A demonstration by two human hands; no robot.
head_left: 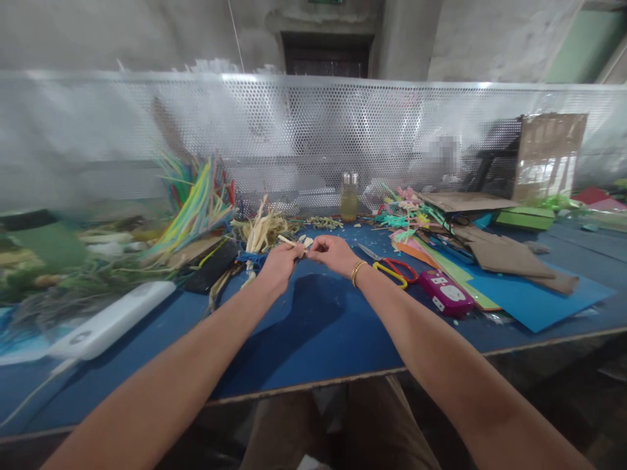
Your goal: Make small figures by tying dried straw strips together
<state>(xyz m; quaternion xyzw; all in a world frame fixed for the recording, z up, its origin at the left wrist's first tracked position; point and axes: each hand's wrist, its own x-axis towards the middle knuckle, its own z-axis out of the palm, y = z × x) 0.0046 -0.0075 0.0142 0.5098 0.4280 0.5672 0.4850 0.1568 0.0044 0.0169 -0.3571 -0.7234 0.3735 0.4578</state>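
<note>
Over the blue tabletop [318,307], my two hands meet near the middle of the head view. Closed around a thin pale strip [289,241], my left hand [280,266] leaves its end sticking out up and to the left. My right hand [336,254], with a gold bracelet at the wrist, pinches at the strip's other end; its fingertips nearly touch the left ones. What lies between the fingers is small and partly hidden. A bundle of dried pale husks [259,234] lies just beyond my left hand. Scissors [396,270] with red and yellow handles rest right of my right hand.
A white power strip [120,320] with a cord lies left, near colourful strips [196,209]. To the right are a purple case [445,294], blue paper [533,307] and brown cardboard [512,253]. A jar of yellowish liquid [349,201] stands before the perforated metal screen [318,124].
</note>
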